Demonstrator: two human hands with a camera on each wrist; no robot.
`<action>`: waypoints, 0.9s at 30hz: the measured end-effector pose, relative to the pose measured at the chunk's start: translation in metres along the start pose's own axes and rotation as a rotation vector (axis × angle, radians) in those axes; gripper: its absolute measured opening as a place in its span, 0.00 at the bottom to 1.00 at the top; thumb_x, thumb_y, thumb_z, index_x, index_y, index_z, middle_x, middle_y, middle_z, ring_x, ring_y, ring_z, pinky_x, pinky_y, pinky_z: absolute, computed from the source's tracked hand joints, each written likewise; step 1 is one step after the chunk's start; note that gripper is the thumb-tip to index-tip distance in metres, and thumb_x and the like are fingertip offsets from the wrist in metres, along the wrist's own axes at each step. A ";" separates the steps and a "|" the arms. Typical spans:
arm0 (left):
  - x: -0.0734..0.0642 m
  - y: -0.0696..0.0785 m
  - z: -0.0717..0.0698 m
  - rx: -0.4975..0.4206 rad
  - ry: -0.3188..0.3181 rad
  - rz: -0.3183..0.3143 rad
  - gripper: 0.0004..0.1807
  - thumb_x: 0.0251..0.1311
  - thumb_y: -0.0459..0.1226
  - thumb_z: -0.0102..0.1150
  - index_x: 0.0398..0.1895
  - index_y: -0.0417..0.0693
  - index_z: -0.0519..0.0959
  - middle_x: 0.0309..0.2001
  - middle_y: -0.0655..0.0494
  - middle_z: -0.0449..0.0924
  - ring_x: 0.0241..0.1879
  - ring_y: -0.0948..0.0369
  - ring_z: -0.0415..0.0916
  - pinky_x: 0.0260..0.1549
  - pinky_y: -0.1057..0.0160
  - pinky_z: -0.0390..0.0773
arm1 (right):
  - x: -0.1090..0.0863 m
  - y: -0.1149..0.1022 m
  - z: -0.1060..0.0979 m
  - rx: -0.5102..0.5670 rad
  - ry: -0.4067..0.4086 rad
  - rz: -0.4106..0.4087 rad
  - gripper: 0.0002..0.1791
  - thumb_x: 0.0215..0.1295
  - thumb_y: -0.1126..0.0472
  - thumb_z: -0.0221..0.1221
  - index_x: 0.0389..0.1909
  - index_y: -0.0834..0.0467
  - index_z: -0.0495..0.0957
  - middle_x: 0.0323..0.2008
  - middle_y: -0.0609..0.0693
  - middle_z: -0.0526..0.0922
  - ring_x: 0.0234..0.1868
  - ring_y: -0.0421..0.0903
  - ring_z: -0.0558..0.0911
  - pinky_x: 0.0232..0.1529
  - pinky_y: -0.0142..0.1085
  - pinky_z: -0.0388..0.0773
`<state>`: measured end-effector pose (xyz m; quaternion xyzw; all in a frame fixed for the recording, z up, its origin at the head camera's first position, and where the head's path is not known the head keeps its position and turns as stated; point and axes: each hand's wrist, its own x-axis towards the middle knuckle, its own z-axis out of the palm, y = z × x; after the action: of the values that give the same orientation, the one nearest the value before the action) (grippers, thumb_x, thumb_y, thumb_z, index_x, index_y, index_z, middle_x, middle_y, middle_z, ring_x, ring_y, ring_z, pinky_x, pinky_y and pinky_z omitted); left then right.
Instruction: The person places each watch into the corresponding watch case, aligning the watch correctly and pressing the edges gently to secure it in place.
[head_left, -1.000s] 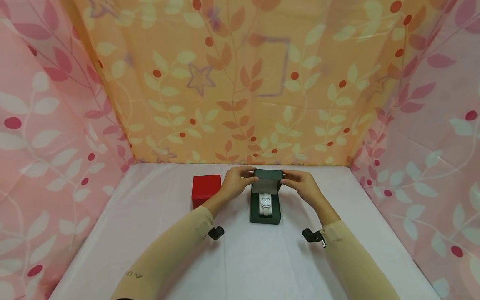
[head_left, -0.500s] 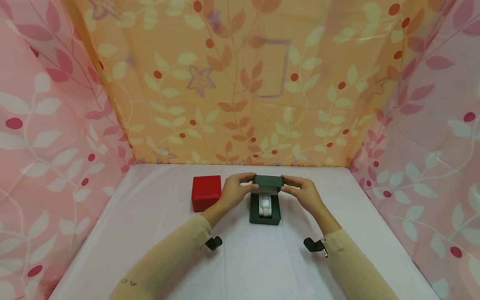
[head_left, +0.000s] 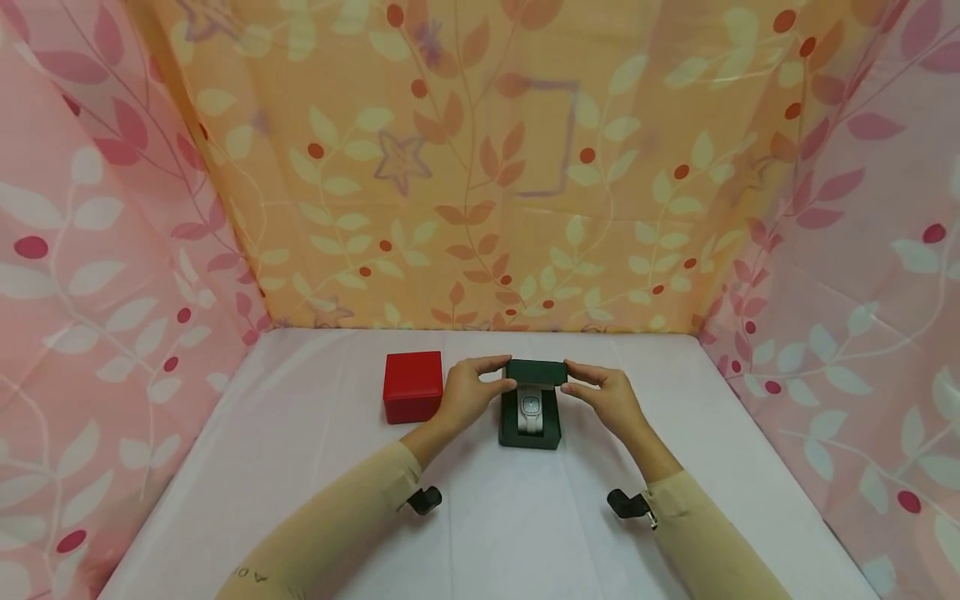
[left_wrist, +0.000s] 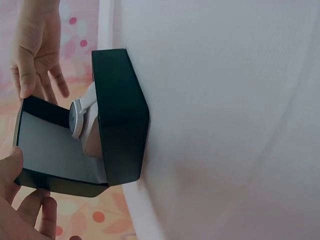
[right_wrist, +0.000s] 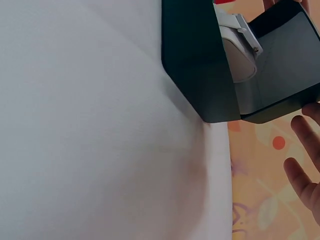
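A dark green watch box (head_left: 529,443) stands on the white cloth with its hinged lid (head_left: 537,372) tipped partway down over the base. Inside, a white-strapped wristwatch (head_left: 531,406) sits round a pale cushion; the left wrist view shows its case (left_wrist: 76,119) from the side. My left hand (head_left: 467,393) pinches the lid's left edge between thumb and fingers. On the opposite edge, my right hand (head_left: 609,402) pinches the lid too. The right wrist view catches several right-hand fingers (right_wrist: 306,137) beside the lid, some spread off it. The thumb there is out of frame.
A red box (head_left: 413,385), lid down, stands just left of my left hand. White cloth (head_left: 517,533) covers the table. Patterned curtains (head_left: 480,208) rise behind it and at both sides. Small black cameras (head_left: 426,500) are strapped at both wrists.
Both hands have come down and toward me, swinging the green lid from nearly upright to a lower slant. The box base, watch and red box have stayed in place.
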<state>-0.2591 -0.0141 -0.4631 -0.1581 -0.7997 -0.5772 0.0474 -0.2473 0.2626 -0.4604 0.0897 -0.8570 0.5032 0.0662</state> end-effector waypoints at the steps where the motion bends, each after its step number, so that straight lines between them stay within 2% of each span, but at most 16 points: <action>1: -0.001 0.000 0.000 -0.003 0.006 -0.002 0.25 0.58 0.43 0.75 0.61 0.64 0.83 0.59 0.58 0.84 0.65 0.55 0.76 0.63 0.46 0.75 | -0.001 0.000 0.001 -0.005 -0.002 0.005 0.31 0.61 0.51 0.73 0.65 0.53 0.80 0.60 0.55 0.83 0.70 0.60 0.74 0.67 0.61 0.69; 9: -0.008 0.002 0.004 -0.017 0.025 -0.038 0.26 0.58 0.43 0.75 0.62 0.62 0.82 0.60 0.60 0.83 0.65 0.56 0.76 0.62 0.51 0.77 | -0.008 -0.002 0.004 0.010 0.014 0.041 0.32 0.59 0.50 0.73 0.64 0.54 0.80 0.60 0.55 0.83 0.70 0.59 0.74 0.70 0.61 0.65; 21: -0.019 0.009 0.009 -0.075 0.044 -0.139 0.27 0.57 0.40 0.76 0.60 0.46 0.82 0.58 0.58 0.84 0.67 0.53 0.75 0.63 0.48 0.75 | -0.020 -0.008 0.010 0.010 0.050 0.072 0.31 0.58 0.53 0.75 0.61 0.59 0.81 0.58 0.57 0.84 0.68 0.58 0.75 0.68 0.57 0.70; 27: -0.022 0.010 0.011 -0.080 0.069 -0.167 0.26 0.56 0.42 0.77 0.59 0.47 0.84 0.56 0.61 0.86 0.67 0.54 0.75 0.61 0.50 0.77 | -0.024 -0.006 0.012 0.044 0.046 0.091 0.32 0.57 0.50 0.75 0.62 0.58 0.81 0.59 0.56 0.83 0.69 0.58 0.75 0.69 0.57 0.69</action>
<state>-0.2344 -0.0057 -0.4631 -0.0728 -0.7844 -0.6156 0.0202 -0.2227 0.2514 -0.4657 0.0406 -0.8472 0.5263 0.0611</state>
